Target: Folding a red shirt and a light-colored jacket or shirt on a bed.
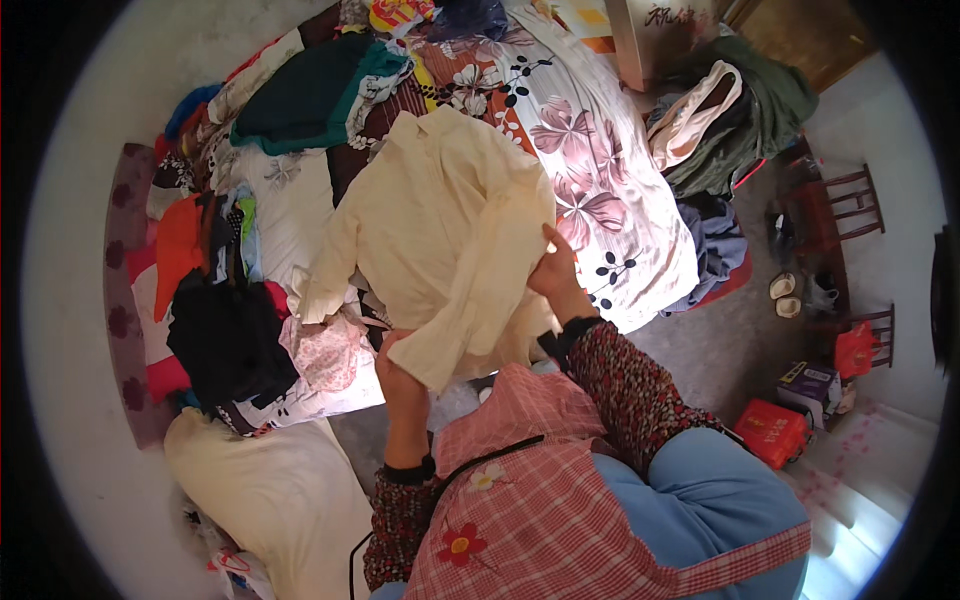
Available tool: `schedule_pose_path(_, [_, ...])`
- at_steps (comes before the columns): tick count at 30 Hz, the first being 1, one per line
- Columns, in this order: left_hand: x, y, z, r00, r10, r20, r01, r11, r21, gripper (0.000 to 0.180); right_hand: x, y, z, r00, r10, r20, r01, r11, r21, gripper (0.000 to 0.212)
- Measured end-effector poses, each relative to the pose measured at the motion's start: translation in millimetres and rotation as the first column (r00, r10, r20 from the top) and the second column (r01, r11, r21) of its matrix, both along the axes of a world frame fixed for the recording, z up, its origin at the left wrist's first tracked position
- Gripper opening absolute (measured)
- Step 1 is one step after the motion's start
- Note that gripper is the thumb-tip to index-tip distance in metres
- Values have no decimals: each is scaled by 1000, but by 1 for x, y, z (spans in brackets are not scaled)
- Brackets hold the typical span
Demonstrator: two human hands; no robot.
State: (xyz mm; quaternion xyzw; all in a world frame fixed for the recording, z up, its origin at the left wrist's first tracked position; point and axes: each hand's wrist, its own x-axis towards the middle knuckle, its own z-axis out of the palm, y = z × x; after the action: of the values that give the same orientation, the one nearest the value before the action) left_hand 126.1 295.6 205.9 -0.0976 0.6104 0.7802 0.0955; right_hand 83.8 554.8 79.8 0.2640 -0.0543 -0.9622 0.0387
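Note:
A cream long-sleeved shirt [430, 200] is spread on the bed in front of me, its collar toward the far side. One sleeve lies folded across the shirt's body toward me; the other reaches out to the left. My left hand [403, 385] is closed on the cuff of the folded sleeve at the near edge. Higher up on the right, my right hand [553, 270] grips the shirt's side by that sleeve, its fingers partly hidden by the fabric.
A flowered sheet [610, 170] covers the bed. Piled clothes lie left, among them a black garment [225, 335], an orange one [180, 250] and a dark green one [310, 95]. Beyond the bed's right side are a cardboard box [650, 45], chairs [850, 208] and a red box [773, 432].

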Motion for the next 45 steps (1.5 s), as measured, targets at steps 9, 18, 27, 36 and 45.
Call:
schedule_pose_path(9, [-9,-25,14,997,-19,79,31,987,-156,13,-75,28,-32,994,46,103,-49,998,28,42])
schedule_pose_path(18, [-70,-42,11,900,428,86,-434,898,68,19,-83,34,-71,955,-297,25,296,955,12,40])
schedule_pose_path(27, [-83,-86,-59,807,456,375,-477,878,-39,31,-63,46,-102,916,-400,-30,399,916,-26,58])
schedule_pose_path(36, [-122,-78,-77,763,29,646,-93,994,65,50,-75,39,-85,937,-338,-87,346,931,116,55])
schedule_pose_path(45, [-155,-136,-79,986,103,134,-76,978,-194,36,-70,61,-84,991,-114,77,62,868,493,34])
